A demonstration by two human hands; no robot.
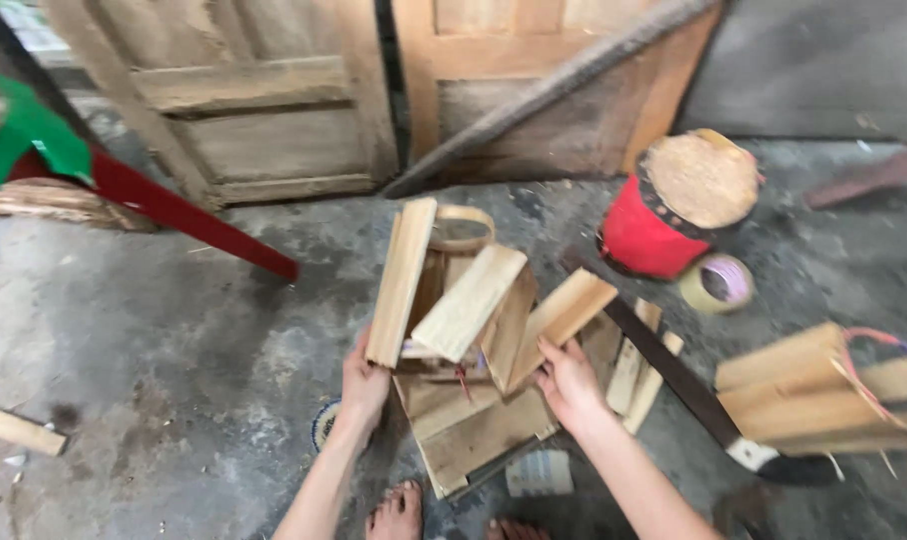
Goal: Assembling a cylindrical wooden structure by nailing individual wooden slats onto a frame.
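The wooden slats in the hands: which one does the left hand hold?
The left hand grips the long slat standing nearly upright at the far left; the others lean rightward.

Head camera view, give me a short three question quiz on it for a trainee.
1. True or false: the left hand grips a wooden slat.
2. What colour is the drum near the door?
3. The roll of tape lies: A) on the floor, B) on the drum, C) in the right hand.

Key: 1 true; 2 red; 3 A.
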